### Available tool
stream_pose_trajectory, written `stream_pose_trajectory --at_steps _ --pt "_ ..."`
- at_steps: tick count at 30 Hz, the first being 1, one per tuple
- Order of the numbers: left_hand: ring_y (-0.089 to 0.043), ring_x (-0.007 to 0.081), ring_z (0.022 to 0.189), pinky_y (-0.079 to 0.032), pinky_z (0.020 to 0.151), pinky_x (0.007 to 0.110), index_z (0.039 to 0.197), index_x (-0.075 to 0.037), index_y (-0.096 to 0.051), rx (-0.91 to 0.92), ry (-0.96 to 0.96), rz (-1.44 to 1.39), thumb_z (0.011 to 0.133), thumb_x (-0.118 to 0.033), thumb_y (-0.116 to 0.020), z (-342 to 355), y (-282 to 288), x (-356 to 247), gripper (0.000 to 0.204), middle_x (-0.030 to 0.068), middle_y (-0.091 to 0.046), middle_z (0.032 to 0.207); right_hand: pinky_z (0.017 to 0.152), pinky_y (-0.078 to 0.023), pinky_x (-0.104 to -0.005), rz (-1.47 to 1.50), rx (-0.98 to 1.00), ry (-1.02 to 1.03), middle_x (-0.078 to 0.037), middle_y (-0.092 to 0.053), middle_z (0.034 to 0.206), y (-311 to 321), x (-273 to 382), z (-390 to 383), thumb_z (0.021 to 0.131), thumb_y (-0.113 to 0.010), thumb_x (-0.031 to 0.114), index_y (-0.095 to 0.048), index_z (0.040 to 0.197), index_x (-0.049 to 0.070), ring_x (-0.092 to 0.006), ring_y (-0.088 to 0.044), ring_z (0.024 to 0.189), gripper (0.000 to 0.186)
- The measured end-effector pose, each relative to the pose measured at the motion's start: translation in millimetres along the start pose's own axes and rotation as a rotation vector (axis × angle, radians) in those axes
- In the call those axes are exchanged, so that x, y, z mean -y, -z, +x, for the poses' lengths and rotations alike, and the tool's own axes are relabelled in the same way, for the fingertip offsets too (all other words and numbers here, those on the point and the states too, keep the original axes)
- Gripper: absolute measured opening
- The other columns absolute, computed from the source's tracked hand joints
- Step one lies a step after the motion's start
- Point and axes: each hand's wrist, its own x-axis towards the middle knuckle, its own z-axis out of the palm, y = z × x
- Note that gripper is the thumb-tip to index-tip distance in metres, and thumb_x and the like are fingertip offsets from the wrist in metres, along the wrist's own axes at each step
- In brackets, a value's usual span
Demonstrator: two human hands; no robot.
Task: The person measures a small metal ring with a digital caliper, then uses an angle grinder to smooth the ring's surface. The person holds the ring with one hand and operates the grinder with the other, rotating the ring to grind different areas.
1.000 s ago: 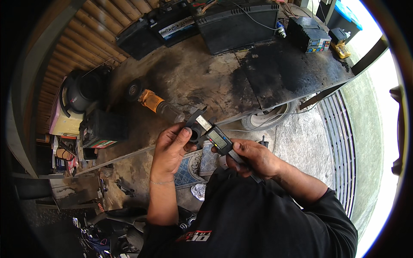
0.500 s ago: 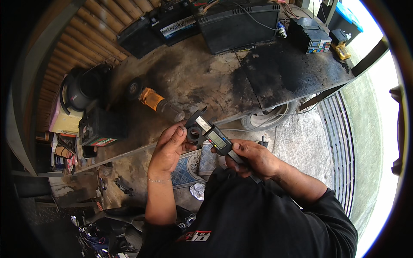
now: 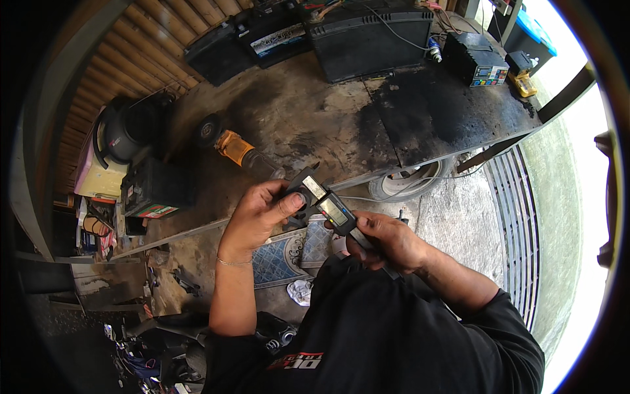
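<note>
A digital caliper (image 3: pixel 328 207) is held above the near edge of the stained table (image 3: pixel 315 125). Its beam end is gripped in the right hand (image 3: pixel 387 241), whose fingers are clenched round it. The jaw end is pinched by the fingers (image 3: pixel 289 202) of the left hand (image 3: pixel 259 217); whether a small part sits between the jaws cannot be told. Since the tool is held over the table's edge and the concrete floor (image 3: pixel 459 217), it would likely be dropped and knocked out of true if either grip were loosened. A reading could also be spoiled if the jaws were skewed by the left thumb's pressure.

Around the work, largest first: black batteries (image 3: pixel 371 33) are ranged along the far side of the table, well apart from the hands. A black round tank (image 3: pixel 128 134) stands at the left, with a smaller battery (image 3: pixel 154 190) beside it. A wheel (image 3: pixel 407 180) lies under the table. An orange power tool (image 3: pixel 239 152) lies just beyond the left hand and is the nearest thing to be struck.
</note>
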Motion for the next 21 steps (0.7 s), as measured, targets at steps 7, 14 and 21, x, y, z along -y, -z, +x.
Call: stream_pose_trajectory --at_steps 7,14,21 --pt "-0.058 0.0041 0.077 -0.046 0.067 0.021 0.110 -0.001 -0.073 -0.095 -0.029 -0.150 0.097 -0.034 -0.076 -5 -10 15 0.035 -0.0014 -0.070 0.091 0.049 -0.034 -0.0226 0.011 0.022 -0.025 -0.001 -0.055 0.082 3 -1 4 0.106 -0.035 0.067 -0.050 0.145 0.011 -0.0078 -0.040 0.058 0.070" --pt "-0.060 0.0046 0.079 -0.048 0.068 0.021 0.110 -0.002 -0.072 -0.164 -0.036 -0.208 0.098 -0.035 -0.075 -6 -18 22 0.035 -0.0011 -0.071 0.095 0.049 -0.034 -0.0225 -0.056 0.057 0.042 -0.001 -0.056 0.082 1 0 4 0.104 -0.026 0.073 -0.039 0.151 0.014 -0.0077 -0.040 0.055 0.077" --pt "-0.063 0.0063 0.081 -0.050 0.069 0.022 0.114 -0.002 -0.071 -0.184 -0.028 -0.252 0.099 -0.035 -0.072 -8 -23 26 0.035 0.0011 -0.072 0.097 0.049 -0.035 -0.0224 -0.069 0.033 0.054 -0.002 -0.057 0.081 -4 0 3 0.104 -0.024 0.073 -0.034 0.155 0.013 -0.0083 -0.040 0.053 0.080"
